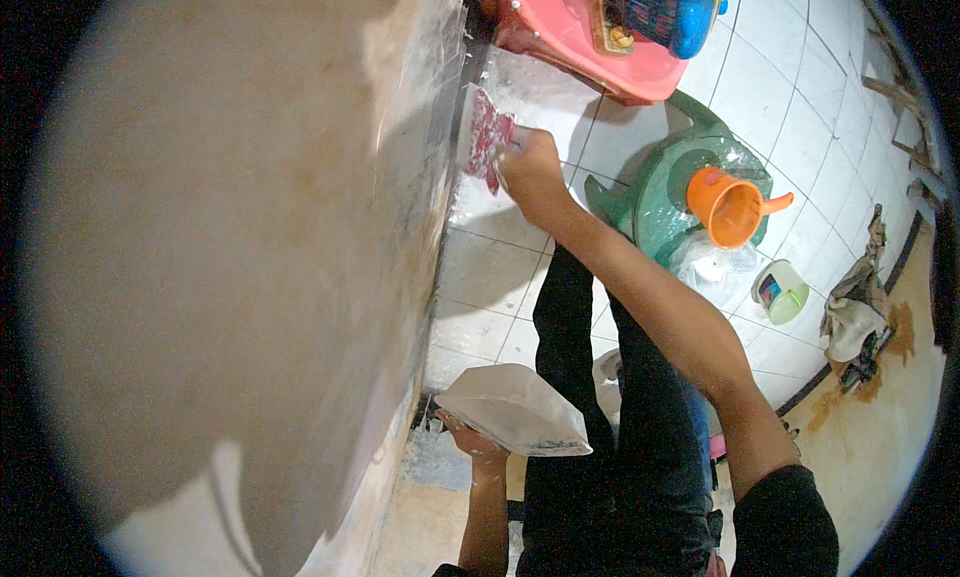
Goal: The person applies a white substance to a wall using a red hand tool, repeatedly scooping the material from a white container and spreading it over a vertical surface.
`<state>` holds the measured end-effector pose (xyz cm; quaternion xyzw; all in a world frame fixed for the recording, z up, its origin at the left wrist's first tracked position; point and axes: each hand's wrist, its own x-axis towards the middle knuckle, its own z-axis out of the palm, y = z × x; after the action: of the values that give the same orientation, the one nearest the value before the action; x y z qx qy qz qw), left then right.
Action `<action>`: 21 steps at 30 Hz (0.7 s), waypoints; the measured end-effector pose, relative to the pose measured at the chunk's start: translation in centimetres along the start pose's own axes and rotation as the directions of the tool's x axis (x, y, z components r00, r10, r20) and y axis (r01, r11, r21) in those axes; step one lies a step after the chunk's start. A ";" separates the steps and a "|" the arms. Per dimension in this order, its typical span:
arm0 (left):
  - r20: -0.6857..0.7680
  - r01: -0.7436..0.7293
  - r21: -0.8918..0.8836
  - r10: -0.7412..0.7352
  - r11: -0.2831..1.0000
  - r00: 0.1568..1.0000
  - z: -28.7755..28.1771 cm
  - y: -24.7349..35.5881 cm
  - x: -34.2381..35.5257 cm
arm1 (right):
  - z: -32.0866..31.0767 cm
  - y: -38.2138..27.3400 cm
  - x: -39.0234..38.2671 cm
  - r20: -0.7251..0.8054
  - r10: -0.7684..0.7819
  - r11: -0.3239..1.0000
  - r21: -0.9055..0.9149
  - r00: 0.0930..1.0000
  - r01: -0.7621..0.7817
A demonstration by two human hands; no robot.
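Red scraper point(490, 139), one, is at the far left beside the wall point(250, 227), pinched in the right hand's point(532, 167) fingers; the left hand's point(470, 439) fingers grip one pale container point(520, 407). Work seems under way: whitish residue marks the wall's foot; what remains cannot be told. One orange dipper point(722, 212), one pink tub point(560, 37).

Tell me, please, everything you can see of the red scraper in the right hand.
The red scraper has a broad, flat-looking body, perhaps plastic, heavily smeared with white, and a paler strip along its left side. The right hand grips its right side, hiding part of it. It shows at the edge of the beige wall, over white floor tiles; whether it touches the wall cannot be told.
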<state>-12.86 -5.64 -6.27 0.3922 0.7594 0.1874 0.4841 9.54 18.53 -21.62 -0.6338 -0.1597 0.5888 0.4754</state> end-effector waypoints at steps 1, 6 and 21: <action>0.003 -0.104 0.094 0.104 0.990 0.995 0.1 -0.1 0.1 | 0.0 1.4 1.5 -0.049 -0.048 0.997 -0.068 0.998 0.045; -0.064 -0.219 0.160 0.232 0.962 0.971 1.3 -0.7 -0.2 | 4.2 7.5 5.3 -0.180 -0.137 0.978 -0.181 0.974 0.105; 0.038 -0.420 0.509 0.467 0.752 0.883 -0.4 -2.8 -1.7 | 5.9 -10.2 -11.5 0.185 -0.142 0.988 0.080 0.972 0.129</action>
<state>-14.03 -8.63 -6.92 0.6644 0.6877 0.1102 0.2711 4.91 17.27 -5.86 -0.5460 -0.2274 0.6180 0.5180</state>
